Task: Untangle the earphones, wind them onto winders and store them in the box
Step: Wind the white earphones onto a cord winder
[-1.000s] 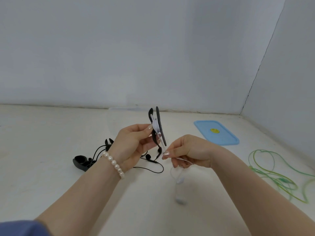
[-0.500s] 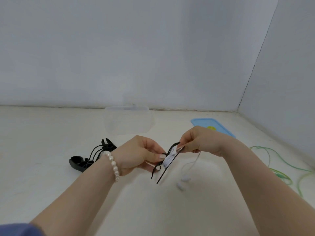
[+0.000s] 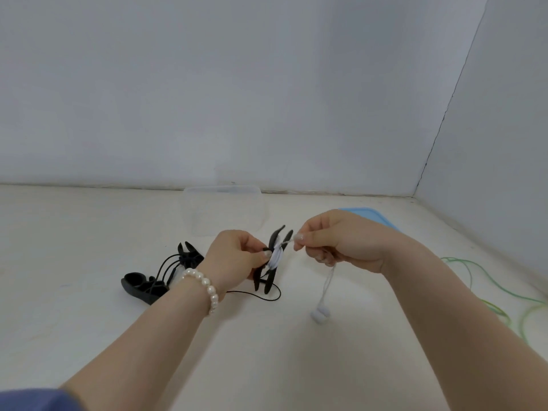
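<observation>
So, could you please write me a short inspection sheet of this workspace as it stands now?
Surface: pale tabletop, some faint marks.
Job's things: black winder part-wound with white earphone cable; white earbud dangling; clear box open; blue lid beside it.
Clutter: black earphones wound on a second winder, lying left.
Hands: left hand holds the winder; right hand pinches the white cable.
Cables: green earphones lying loose at right.
Surroundings: plain grey walls.
</observation>
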